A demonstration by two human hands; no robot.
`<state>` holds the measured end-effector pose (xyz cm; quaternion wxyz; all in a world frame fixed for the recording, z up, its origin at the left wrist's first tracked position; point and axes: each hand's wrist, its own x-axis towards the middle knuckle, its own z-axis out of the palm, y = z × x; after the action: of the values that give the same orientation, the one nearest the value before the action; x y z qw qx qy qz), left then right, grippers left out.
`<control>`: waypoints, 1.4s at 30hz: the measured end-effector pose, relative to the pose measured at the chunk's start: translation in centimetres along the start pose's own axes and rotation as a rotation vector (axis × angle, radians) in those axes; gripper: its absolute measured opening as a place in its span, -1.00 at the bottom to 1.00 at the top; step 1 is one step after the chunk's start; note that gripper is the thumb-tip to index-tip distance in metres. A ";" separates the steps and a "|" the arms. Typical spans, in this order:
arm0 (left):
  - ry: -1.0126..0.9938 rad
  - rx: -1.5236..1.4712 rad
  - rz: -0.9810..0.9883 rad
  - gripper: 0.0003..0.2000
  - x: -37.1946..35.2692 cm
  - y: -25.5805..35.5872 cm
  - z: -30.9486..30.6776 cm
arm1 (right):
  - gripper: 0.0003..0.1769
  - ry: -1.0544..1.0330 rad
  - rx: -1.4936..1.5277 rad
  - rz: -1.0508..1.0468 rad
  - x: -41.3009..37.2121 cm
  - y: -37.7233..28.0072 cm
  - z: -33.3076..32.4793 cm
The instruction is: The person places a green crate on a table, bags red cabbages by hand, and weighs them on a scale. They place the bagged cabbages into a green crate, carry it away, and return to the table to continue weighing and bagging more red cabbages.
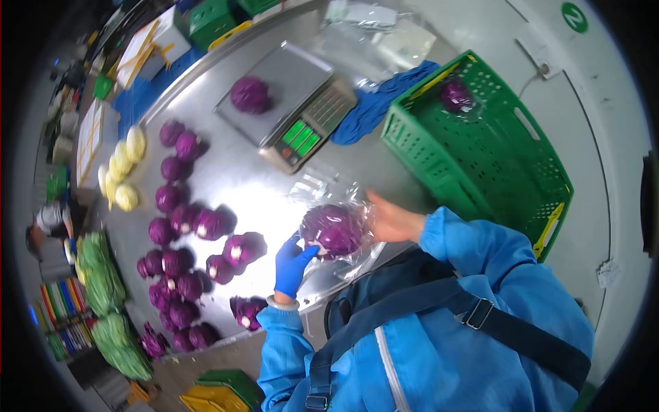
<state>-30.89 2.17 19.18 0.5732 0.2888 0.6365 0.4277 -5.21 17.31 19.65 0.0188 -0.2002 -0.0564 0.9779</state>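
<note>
A purple cabbage in a clear plastic bag (331, 232) is held between my two hands at the table's front edge. My left hand (293, 266), in a blue glove, grips its lower left side. My bare right hand (391, 218) holds the bag on the right, its fingers partly hidden behind the plastic. Beyond them stands a scale (302, 113) with a lit green display, and an unwrapped purple cabbage (250, 95) rests on its plate. To the right, a green crate (480, 161) contains a wrapped purple cabbage (456, 96).
Loose purple cabbages (174, 262) cover the left of the metal table (274, 199), near pale yellow vegetables (122, 165). A blue cloth (381, 103) lies between scale and crate. Plastic bags (371, 41) lie at the back. Another person (53, 218) is at far left.
</note>
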 end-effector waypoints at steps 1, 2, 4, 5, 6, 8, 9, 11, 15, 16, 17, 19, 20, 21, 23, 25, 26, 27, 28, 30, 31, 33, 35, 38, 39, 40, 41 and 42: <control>0.157 0.149 0.118 -0.62 1.0 1.2 1.8 | -0.13 -0.138 0.157 -0.148 -2.0 -1.0 2.1; 0.310 0.289 0.242 -0.64 1.9 2.4 4.2 | -0.11 0.026 -0.175 -0.276 -3.6 -1.8 3.3; 0.358 0.565 0.467 -0.57 2.9 7.2 9.7 | -0.05 0.414 -0.819 -0.489 -6.4 -3.3 5.0; 0.276 0.530 0.571 -0.53 3.0 9.6 12.4 | -0.06 0.557 -0.896 -0.620 -7.7 -4.6 5.5; 0.198 0.495 0.669 -0.48 3.0 11.9 14.7 | -0.17 0.626 -0.775 -0.727 -9.5 -5.8 5.0; -0.114 -0.121 0.616 -0.38 3.6 15.0 18.0 | -0.24 0.371 -0.418 -0.817 -13.6 -9.4 1.9; -0.194 -0.259 0.577 -0.42 3.7 16.0 19.4 | -0.28 0.262 -0.313 -0.813 -15.5 -11.1 -0.9; -0.101 0.088 0.652 -0.47 5.5 14.6 19.5 | -0.32 0.113 -0.091 -0.837 -18.1 -13.8 -6.5; 0.095 0.305 0.342 -0.71 7.9 5.3 15.5 | -0.34 0.404 0.044 -0.900 -18.4 -17.7 -12.1; 0.193 0.300 0.323 -0.76 7.7 2.3 14.3 | -0.36 0.491 0.066 -0.894 -17.6 -18.3 -12.9; 0.256 0.342 0.298 -0.80 7.1 0.1 13.2 | -0.37 0.542 0.076 -0.882 -16.8 -18.8 -14.4; 0.371 0.427 0.244 -0.87 5.3 -3.6 11.2 | -0.35 0.671 0.064 -0.863 -15.0 -19.3 -17.2; 0.393 0.504 0.278 -0.91 4.6 -5.3 10.6 | -0.35 0.692 -0.003 -0.829 -14.5 -19.5 -18.1; 0.329 0.493 0.247 -0.91 3.9 -6.8 10.4 | -0.35 0.737 -0.090 -0.813 -14.1 -19.7 -18.3; 0.129 0.485 0.136 -0.85 2.7 -8.9 10.4 | -0.31 0.916 -0.296 -0.704 -14.1 -20.3 -16.4; 0.045 0.839 0.295 -0.78 3.0 -10.2 10.9 | -0.33 1.247 -0.666 -0.525 -15.5 -22.6 -16.0; 0.059 0.996 0.460 -0.77 3.1 -10.9 11.2 | -0.34 1.497 -0.871 -0.388 -16.4 -23.3 -15.6; 0.035 0.894 0.449 -0.78 3.5 -12.5 10.4 | -0.33 1.682 -1.413 -0.509 -17.6 -23.1 -15.8; 0.015 0.787 0.443 -0.78 4.5 -14.6 9.5 | -0.31 1.800 -1.993 -0.630 -18.5 -23.4 -15.7; 0.005 0.496 0.316 -0.79 5.2 -16.4 8.6 | -0.57 1.445 -1.806 -1.008 -15.9 -19.5 -3.4; 0.042 0.488 0.295 -0.79 5.3 -16.2 8.3 | -0.66 1.274 -1.690 -1.084 -13.9 -16.9 0.4; 0.093 0.469 0.295 -0.83 5.5 -14.6 8.0 | -0.79 0.804 -2.203 -1.082 -9.2 -10.0 2.5; 0.124 0.434 0.341 -0.91 6.1 -12.8 7.9 | -0.78 0.072 -2.252 -0.711 -4.0 -3.3 1.8; 0.227 0.239 0.310 -0.91 5.7 -8.8 7.3 | -0.59 -0.027 -2.554 -0.404 0.7 2.7 -1.4; 0.263 0.401 0.332 -0.92 5.7 -7.9 6.3 | -0.59 0.059 -2.597 -0.391 1.6 3.9 -3.7; 0.293 0.509 0.408 -0.90 5.5 -7.4 5.4 | -0.59 0.148 -2.637 -0.382 1.9 4.6 -6.2; 0.325 0.617 0.483 -0.86 5.1 -7.0 4.3 | -0.59 0.238 -2.675 -0.373 2.5 4.4 -7.2; 0.357 0.723 0.553 -0.83 4.7 -6.4 3.5 | -0.56 0.080 -2.489 -0.243 3.1 3.7 -6.6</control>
<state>-27.47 3.98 11.35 0.1833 0.5497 0.7320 0.3583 -5.52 14.50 12.01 -0.0914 -0.1053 -0.9592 0.2461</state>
